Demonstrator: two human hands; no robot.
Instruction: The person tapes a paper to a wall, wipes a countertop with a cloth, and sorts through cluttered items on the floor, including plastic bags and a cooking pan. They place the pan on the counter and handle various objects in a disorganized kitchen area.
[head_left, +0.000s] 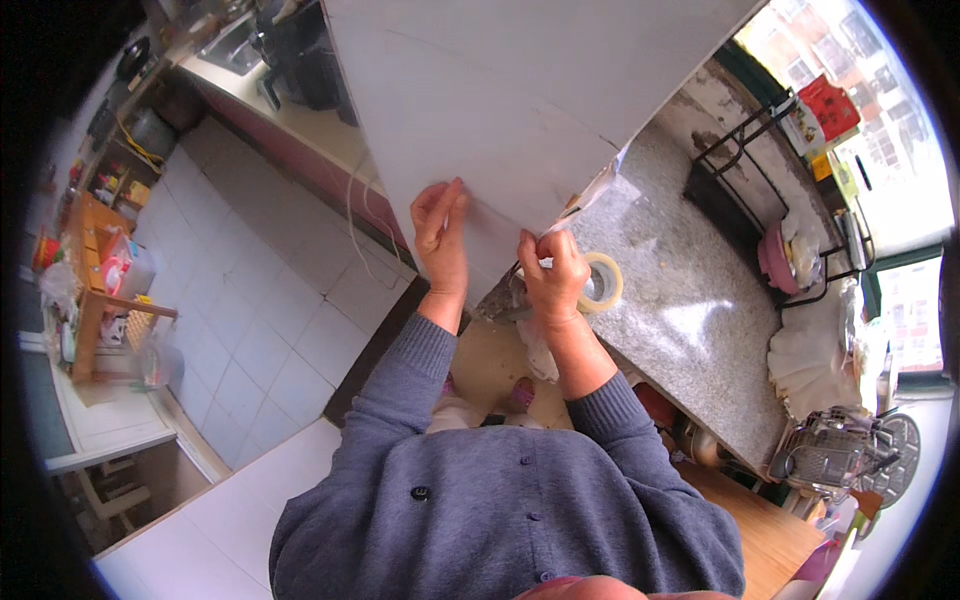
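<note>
Before me stands a white wall end, its right edge chipped and torn near the bottom. My left hand is raised at the wall's lower left part, thumb and fingers pinched together. By the damaged lower corner is my right hand, its fingers curled in. A faint greyish band runs across the wall between the hands; I cannot tell whether it is clear film or a shadow. Something small and shiny shows at the right fingers. Partly behind that hand, a roll of clear tape lies on the speckled grey countertop.
A black metal rack and a pink basin stand by the window. Wire baskets sit at the countertop's far right end. A white cable hangs left of the wall, above a tiled floor. Farther left is a wooden table.
</note>
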